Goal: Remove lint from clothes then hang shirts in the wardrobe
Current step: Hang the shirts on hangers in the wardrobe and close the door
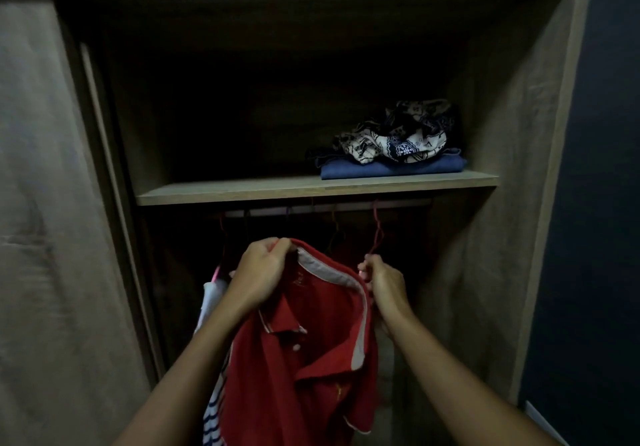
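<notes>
A red polo shirt (311, 352) with a white-trimmed collar hangs in front of the open wardrobe, below the rail (325, 208). My left hand (259, 272) grips the shirt's left shoulder near the collar. My right hand (384, 281) pinches the other shoulder together with the base of a red hanger (377, 234), whose hook sits on the rail. How far the hanger reaches inside the shirt is hidden.
A striped white and navy garment (213, 407) hangs on a pink hanger at the left. Other hangers (336, 234) dangle from the rail. On the shelf (242, 191) lie a folded blue garment (391, 168) and a patterned cloth (398, 134). A sliding door (52, 203) stands left.
</notes>
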